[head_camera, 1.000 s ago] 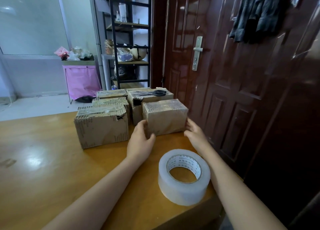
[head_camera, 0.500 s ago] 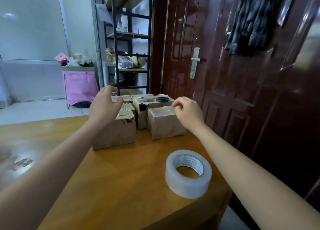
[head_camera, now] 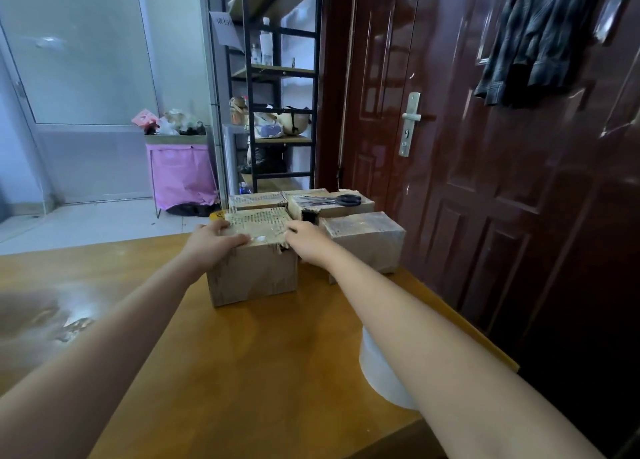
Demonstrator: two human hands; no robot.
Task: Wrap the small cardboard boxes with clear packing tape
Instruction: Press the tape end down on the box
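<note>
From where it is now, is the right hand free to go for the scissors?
Probably yes. The right hand only rests at the front box's corner, and the scissors lie uncovered on the rear box just beyond.

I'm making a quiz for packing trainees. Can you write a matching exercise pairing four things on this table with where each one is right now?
Things:
1. black-handled scissors
2. white roll of clear packing tape
3. left hand
4. right hand

Places:
A. partly hidden behind the right forearm
B. on the right top edge of the near brown cardboard box
C. lying on top of a rear cardboard box
D. on the left top edge of the near brown cardboard box

Pairs: 1-C, 2-A, 3-D, 4-B
</note>
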